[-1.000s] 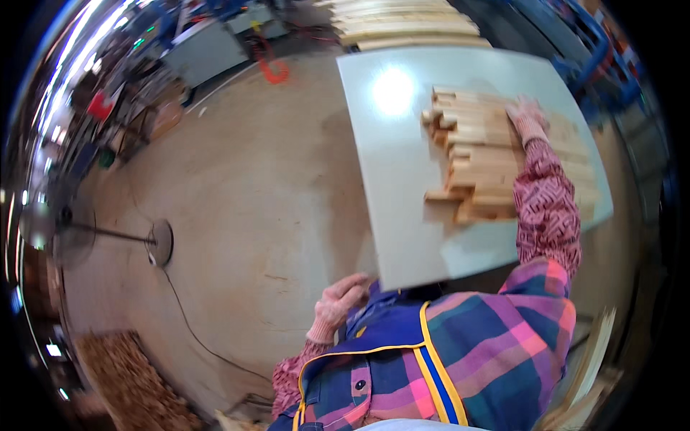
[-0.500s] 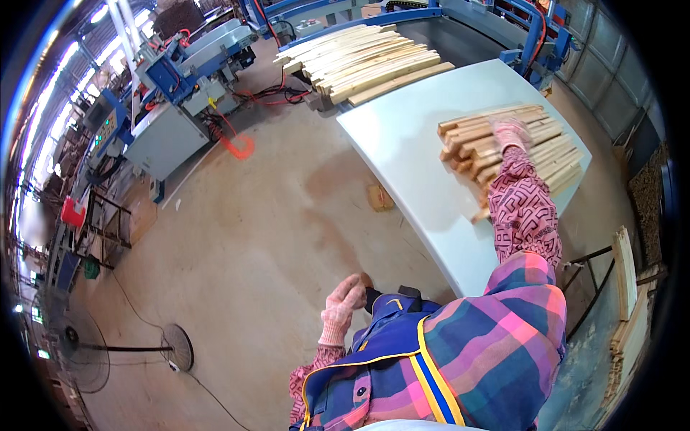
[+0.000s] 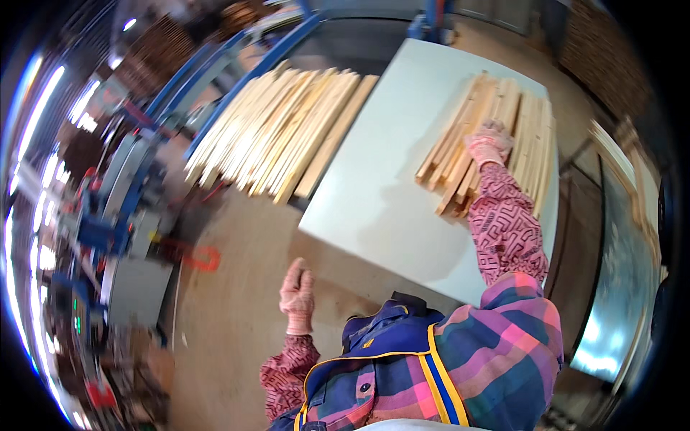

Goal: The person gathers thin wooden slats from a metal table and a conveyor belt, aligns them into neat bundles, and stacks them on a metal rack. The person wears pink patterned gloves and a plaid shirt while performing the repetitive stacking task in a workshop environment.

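Note:
On a pale, smooth tabletop (image 3: 377,161) lies a pile of light wooden strips (image 3: 535,144), some overlapping with uneven near ends. My right hand (image 3: 489,144), in a pinkish work glove, is on top of this pile. Its fingers are curled around a wooden strip (image 3: 454,172), though the fingertips are partly hidden. My left hand (image 3: 297,291), gloved alike, hovers over the floor left of my body. Its fingers stretch forward, and nothing is in it.
A wide row of wooden strips (image 3: 280,129) lies left of the table beside a blue machine frame (image 3: 244,79). Further left stands a grey and blue machine (image 3: 136,287) with an orange hose (image 3: 203,258). At the right, boards (image 3: 618,169) lean near a shiny sheet (image 3: 611,316).
The view has turned to the right, so the table and strips appear rotated. My right hand stays on the pile. My left hand has moved outward from my body, and its fingers have straightened.

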Demonstrator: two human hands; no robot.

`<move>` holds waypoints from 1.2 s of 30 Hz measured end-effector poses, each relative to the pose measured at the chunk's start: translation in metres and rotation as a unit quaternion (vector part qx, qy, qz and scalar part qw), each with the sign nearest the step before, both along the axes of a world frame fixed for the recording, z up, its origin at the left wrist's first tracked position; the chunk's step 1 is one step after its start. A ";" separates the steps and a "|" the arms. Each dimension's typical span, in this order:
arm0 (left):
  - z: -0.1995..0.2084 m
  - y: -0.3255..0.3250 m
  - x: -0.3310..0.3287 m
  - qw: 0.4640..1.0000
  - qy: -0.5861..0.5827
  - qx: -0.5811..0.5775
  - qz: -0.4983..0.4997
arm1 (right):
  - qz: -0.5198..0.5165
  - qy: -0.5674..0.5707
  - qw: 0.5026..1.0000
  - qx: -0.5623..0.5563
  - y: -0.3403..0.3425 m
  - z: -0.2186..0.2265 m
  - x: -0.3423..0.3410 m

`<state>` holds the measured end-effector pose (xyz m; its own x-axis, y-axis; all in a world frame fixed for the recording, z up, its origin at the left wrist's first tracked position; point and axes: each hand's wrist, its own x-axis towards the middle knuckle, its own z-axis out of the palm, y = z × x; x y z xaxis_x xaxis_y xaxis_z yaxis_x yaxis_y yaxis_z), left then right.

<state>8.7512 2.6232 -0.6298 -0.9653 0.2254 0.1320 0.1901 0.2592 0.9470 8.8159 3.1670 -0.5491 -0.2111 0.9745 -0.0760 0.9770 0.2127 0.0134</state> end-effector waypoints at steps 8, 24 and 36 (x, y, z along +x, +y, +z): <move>0.099 0.192 -0.199 0.759 0.358 -0.487 -0.243 | -0.175 0.103 0.972 -0.119 0.003 0.059 -0.011; 0.051 0.218 -0.290 0.821 0.351 -0.290 -0.344 | 0.036 0.222 0.974 -0.001 -0.083 0.018 -0.142; 0.058 0.209 -0.303 0.874 0.273 -0.226 -0.332 | 0.047 0.351 0.922 -0.153 -0.170 -0.039 -0.224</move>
<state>8.4485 2.8324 -0.5715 -0.4237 0.8599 0.2847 0.8317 0.2448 0.4983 8.5916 2.9974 -0.5885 -0.3949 0.9050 -0.1579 0.6988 0.1844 -0.6911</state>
